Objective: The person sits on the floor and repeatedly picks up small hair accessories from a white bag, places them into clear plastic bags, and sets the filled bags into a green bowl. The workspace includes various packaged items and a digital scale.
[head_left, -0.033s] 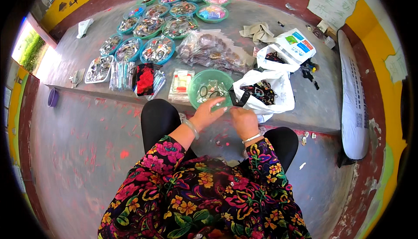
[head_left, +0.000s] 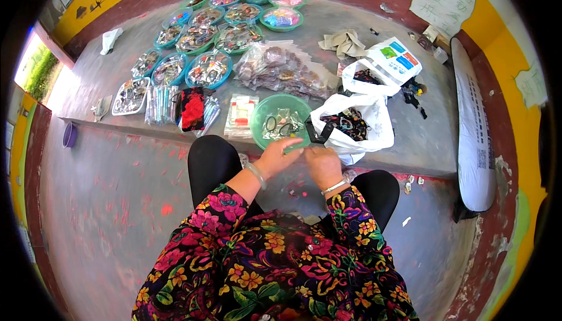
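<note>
My left hand (head_left: 280,158) is over the near edge of a green plastic bowl (head_left: 264,108), its thumb and forefinger apart and pointing at my right hand. My right hand (head_left: 324,166) is closed close beside it, with its fingertips turned away from view; what it grips cannot be made out. A black strap-like piece (head_left: 319,132) shows just beyond the right fingers, against the white bag. Small clear packets (head_left: 285,123) with dark rings inside lie in the bowl. To its right stands an open white plastic bag (head_left: 381,129) full of dark, multicoloured small bands.
Flat packets (head_left: 240,116) lie left of the bowl. Beyond is a heap of clear bags (head_left: 281,69). Several basins of packaged goods, including a blue one (head_left: 209,69), stand farther back. A second white bag (head_left: 392,57) sits at right. The raised floor has a step edge before my knees (head_left: 212,156).
The view has shifted slightly, so the scene sits a little farther left. My left fingers have lowered a little. My right hand stays closed beside them.
</note>
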{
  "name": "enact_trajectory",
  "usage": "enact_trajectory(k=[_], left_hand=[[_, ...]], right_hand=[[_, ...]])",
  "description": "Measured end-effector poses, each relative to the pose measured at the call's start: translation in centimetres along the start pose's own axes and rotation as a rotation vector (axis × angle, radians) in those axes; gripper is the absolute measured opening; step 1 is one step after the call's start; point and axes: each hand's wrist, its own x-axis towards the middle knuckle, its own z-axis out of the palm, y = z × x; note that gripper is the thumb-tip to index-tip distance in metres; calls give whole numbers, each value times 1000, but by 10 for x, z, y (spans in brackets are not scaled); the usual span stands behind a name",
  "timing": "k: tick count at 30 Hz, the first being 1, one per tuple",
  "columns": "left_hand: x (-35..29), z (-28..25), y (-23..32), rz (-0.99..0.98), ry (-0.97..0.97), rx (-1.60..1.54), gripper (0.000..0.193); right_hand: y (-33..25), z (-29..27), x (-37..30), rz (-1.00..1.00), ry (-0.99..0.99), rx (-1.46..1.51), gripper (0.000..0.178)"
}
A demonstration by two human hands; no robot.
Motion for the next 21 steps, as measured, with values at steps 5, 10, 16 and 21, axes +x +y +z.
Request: enact_trajectory(k=[5,10,16,21], left_hand=[[2,4,2,-113,-7,-42,24],[3,8,-8,-182,50,-108,23],[8,-2,13,-406,127,-192,22],[7,3,-9,-372,148,-239,22]], right_hand=[[-6,-1,-1,-57,-66,9,7],[-11,-4,0,-124,-60,-20,9],[3,-27,14,-89,-112,237,24],[96,-28,49,350,-90,147,15]])
